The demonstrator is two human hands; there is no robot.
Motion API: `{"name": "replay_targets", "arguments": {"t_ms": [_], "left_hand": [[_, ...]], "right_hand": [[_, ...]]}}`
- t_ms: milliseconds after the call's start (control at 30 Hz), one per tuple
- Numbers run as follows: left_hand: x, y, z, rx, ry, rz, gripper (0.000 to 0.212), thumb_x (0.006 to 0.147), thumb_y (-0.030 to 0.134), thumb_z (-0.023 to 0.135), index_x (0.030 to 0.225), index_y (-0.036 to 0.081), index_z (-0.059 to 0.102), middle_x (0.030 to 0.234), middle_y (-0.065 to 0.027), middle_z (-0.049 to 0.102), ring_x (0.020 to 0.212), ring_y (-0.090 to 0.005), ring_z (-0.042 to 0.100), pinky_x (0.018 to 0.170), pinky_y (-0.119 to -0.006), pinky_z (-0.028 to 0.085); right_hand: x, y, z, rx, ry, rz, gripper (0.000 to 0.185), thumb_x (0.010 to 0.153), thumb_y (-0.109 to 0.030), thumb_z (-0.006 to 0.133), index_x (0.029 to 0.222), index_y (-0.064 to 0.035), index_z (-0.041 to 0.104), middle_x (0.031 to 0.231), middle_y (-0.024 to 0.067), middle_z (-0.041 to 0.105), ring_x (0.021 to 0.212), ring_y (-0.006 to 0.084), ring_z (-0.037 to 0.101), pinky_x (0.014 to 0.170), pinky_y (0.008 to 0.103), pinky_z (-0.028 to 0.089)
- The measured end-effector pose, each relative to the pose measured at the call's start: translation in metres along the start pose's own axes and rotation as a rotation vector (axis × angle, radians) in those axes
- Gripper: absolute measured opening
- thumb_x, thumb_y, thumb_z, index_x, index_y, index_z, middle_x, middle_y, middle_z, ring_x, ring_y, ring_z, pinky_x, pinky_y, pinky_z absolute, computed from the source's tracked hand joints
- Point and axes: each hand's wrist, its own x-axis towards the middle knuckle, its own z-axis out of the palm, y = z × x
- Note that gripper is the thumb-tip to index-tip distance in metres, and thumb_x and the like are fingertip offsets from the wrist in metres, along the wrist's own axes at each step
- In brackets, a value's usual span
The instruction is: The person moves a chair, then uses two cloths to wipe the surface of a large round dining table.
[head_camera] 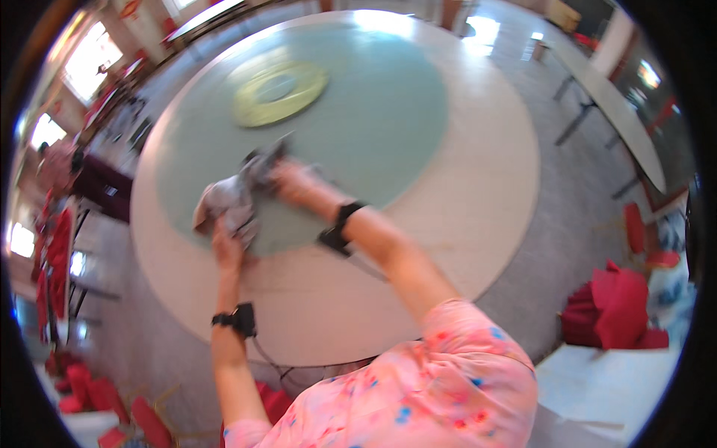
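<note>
My left hand [227, 246] grips a bunched grey cloth [227, 196], whose folds drape over the fingers. Farther forward and to the right, my right hand [291, 179] is blurred, closed around darker grey cloth [259, 168]. The two bundles meet; whether they are a single cloth I cannot tell. Both hands are over the green round centre [364, 101] of a large round table [493, 145] with a pale border. Beyond them on the green surface lies a yellow ring [252, 112] around a paler middle. Each of my wrists wears a black strap with a small device.
At the left edge of the table stands another person [103, 179] in dark trousers. A long folding table [610, 106] is at the right. Heaped red fabric [610, 308] lies by a white tabletop [594, 381] at lower right. Red chairs [150, 420] are at lower left.
</note>
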Motion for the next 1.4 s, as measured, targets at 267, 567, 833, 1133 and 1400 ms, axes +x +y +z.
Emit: {"name": "replay_targets", "arguments": {"t_ms": [267,567,833,1133,1400], "left_hand": [[-0.038,0.023,-0.029,0.104,-0.034,-0.016,0.06,0.079,0.003,0.056,0.137,-0.003,0.041,0.135,-0.0291,0.046,0.125,-0.0462,0.044,0.105,-0.047,0.036],[-0.051,0.124,-0.012,-0.07,-0.253,0.233,0.064,0.074,-0.002,0.055,0.137,0.0,0.042,0.13,-0.0299,0.049,0.12,-0.0481,0.046,0.102,-0.048,0.038],[-0.021,0.147,0.011,0.055,-0.166,0.424,0.057,0.073,-0.005,0.054,0.129,0.004,0.05,0.118,-0.0229,0.058,0.111,-0.0394,0.054,0.093,-0.044,0.046],[-0.014,-0.052,-0.045,0.182,0.224,-0.208,0.047,0.08,0.008,0.064,0.125,0.003,0.05,0.12,-0.0237,0.057,0.109,-0.0405,0.056,0.091,-0.045,0.048],[-0.005,-0.017,-0.04,0.318,0.091,-0.269,0.056,0.079,0.006,0.063,0.133,0.005,0.046,0.121,-0.022,0.058,0.108,-0.0392,0.058,0.091,-0.045,0.048]], "right_hand": [[-0.049,-0.102,-0.005,0.165,-0.208,-0.115,0.049,0.073,-0.012,0.062,0.122,-0.007,0.057,0.133,0.0101,0.055,0.139,0.0318,0.032,0.114,0.0442,0.027],[-0.118,-0.016,-0.116,-0.052,-0.135,-0.031,0.047,0.072,-0.007,0.061,0.119,-0.0036,0.057,0.131,0.0132,0.055,0.135,0.0326,0.038,0.113,0.0443,0.029],[-0.177,0.11,-0.182,-0.346,0.258,0.298,0.041,0.077,-0.003,0.056,0.117,-0.0024,0.062,0.127,0.0227,0.057,0.124,0.0403,0.048,0.109,0.0478,0.034],[-0.144,0.155,-0.188,-0.445,0.089,0.829,0.063,0.085,-0.026,0.05,0.146,-0.0118,0.037,0.152,0.0119,0.032,0.14,0.0399,0.025,0.116,0.0471,0.024],[-0.052,0.104,-0.11,-0.442,-0.033,0.442,0.063,0.084,-0.026,0.054,0.139,-0.0007,0.041,0.146,0.0192,0.039,0.138,0.0393,0.03,0.115,0.0447,0.025]]}}
